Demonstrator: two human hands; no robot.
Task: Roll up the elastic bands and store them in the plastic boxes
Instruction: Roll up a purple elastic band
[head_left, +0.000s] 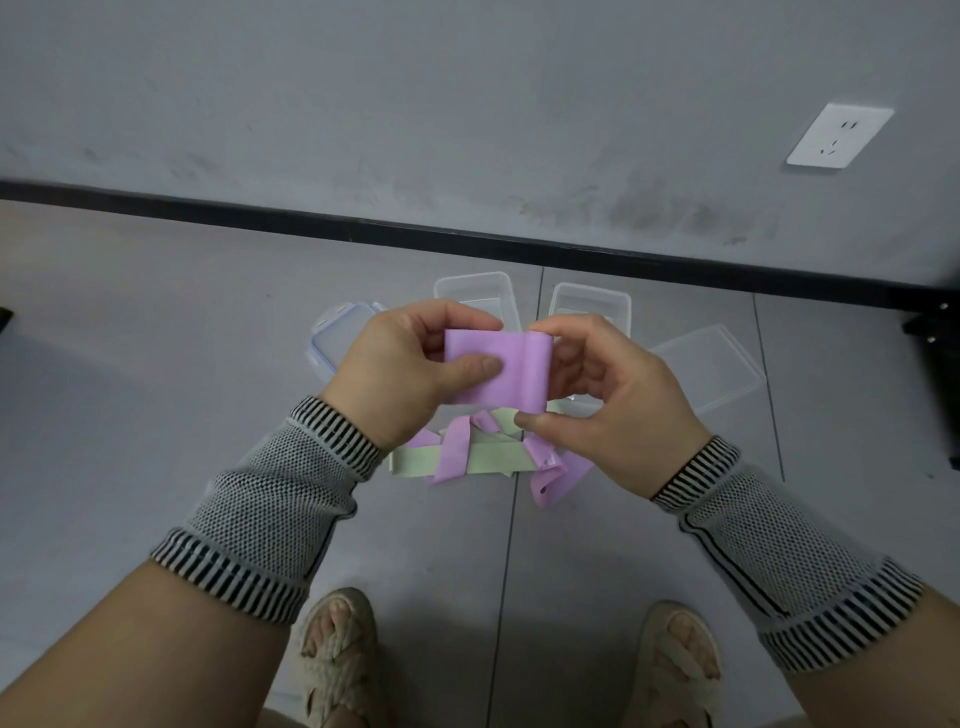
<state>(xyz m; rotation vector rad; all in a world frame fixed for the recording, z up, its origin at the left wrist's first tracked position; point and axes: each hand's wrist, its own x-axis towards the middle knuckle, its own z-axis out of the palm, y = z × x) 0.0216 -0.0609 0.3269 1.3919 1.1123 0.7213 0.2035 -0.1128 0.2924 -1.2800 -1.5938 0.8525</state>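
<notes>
purple band (493, 371): thin rubbery sheet, smooth, matt with a faint sheen.
green band (488, 457): same rubbery sheet, matt.
plastic boxes (592, 304): clear plastic, smooth, slightly glossy.
lid (711, 371): clear plastic, smooth.
blue-edged lid (337, 335): clear plastic, blue trim.
sleeves (270, 509): knitted cloth, ribbed striped cuffs.
sandals (337, 654): woven straps, coarse.
floor (156, 322): grey tile, smooth, matt.
wall (415, 104): painted, matt, scuffed.
socket plate (839, 136): white plastic, smooth.
</notes>
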